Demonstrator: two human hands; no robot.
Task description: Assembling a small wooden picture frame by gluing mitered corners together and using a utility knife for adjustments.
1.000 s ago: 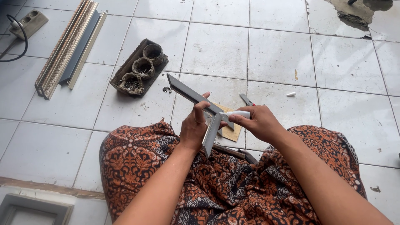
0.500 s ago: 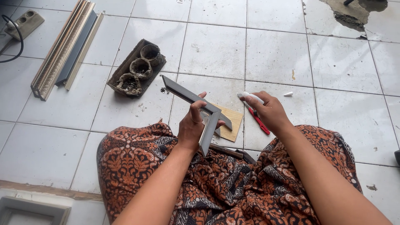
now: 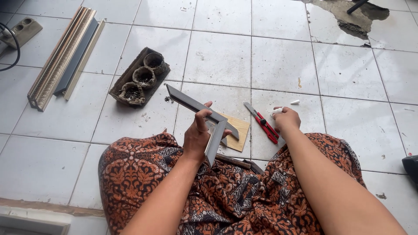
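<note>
Your left hand (image 3: pixel 198 137) has its fingers clamped on the grey frame corner (image 3: pixel 204 114). Your right hand (image 3: pixel 286 119), at three o'clock, pinches a small white piece (image 3: pixel 277 111) beside the red knife (image 3: pixel 263 124).

I see a home floor used as a small framing workshop. White tiles (image 3: pixel 278 65) are stained and cracked at one o'clock. Lengths of frame moulding (image 3: pixel 65 56) lie at ten o'clock, a power strip (image 3: pixel 19 31) beside them, a red cutter (image 3: pixel 263 122) at centre.
</note>
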